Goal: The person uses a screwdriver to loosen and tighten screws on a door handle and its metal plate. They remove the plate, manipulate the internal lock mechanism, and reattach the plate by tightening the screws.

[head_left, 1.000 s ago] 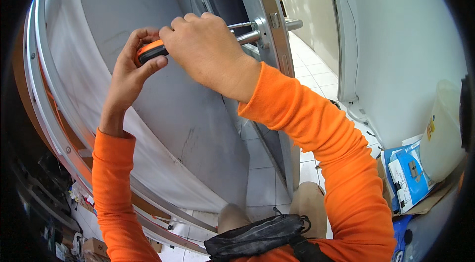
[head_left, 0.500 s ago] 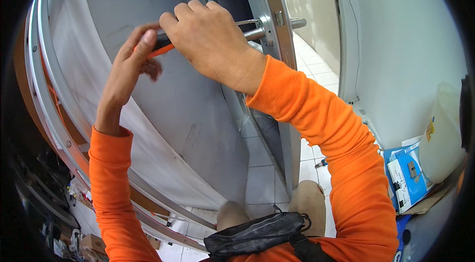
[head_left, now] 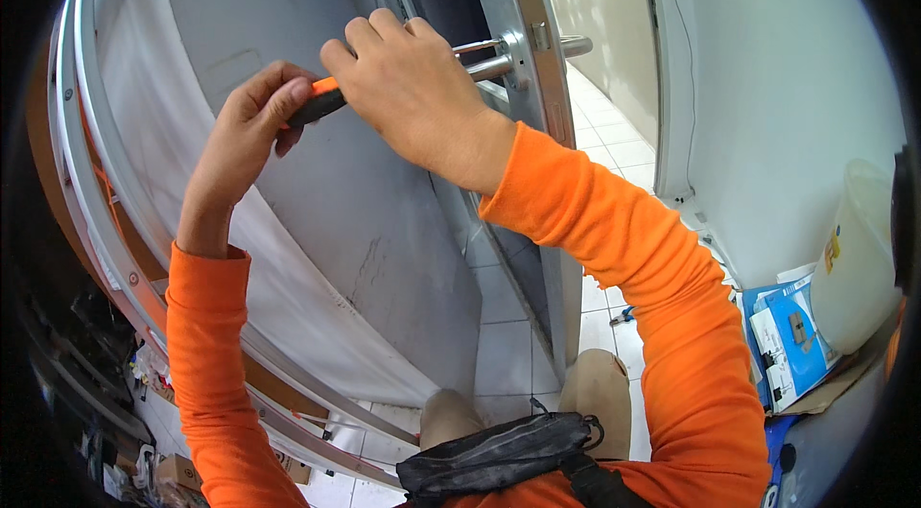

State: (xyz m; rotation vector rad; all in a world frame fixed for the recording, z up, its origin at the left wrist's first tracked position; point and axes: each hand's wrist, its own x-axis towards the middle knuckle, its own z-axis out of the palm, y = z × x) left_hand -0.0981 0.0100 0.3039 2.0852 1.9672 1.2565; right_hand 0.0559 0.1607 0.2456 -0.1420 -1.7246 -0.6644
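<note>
A screwdriver with a black and orange handle (head_left: 319, 105) lies almost level in front of the door. My left hand (head_left: 257, 119) pinches the butt of this handle between thumb and fingers. Closed over its front part is my right hand (head_left: 413, 91), whose fingertips are hidden. The thin metal shaft (head_left: 477, 47) comes out beyond the right hand and runs to the round plate of the door handle (head_left: 491, 68). That silver lever passes behind my right hand; whether the hand touches it, I cannot tell. The door's edge carries a latch plate (head_left: 541, 33).
The grey door (head_left: 558, 287) stands ajar over a tiled floor (head_left: 504, 354). Curved metal rails (head_left: 101, 211) and a white sheet (head_left: 288, 268) are at left. On the right, a whitish bin (head_left: 857, 268) stands by a blue package (head_left: 801, 345). A black waist bag (head_left: 494, 455) hangs at my front.
The screwdriver handle has turned, its orange stripe now on top instead of below. My left fingers have closed on its end, and the right hand has shifted slightly right and down.
</note>
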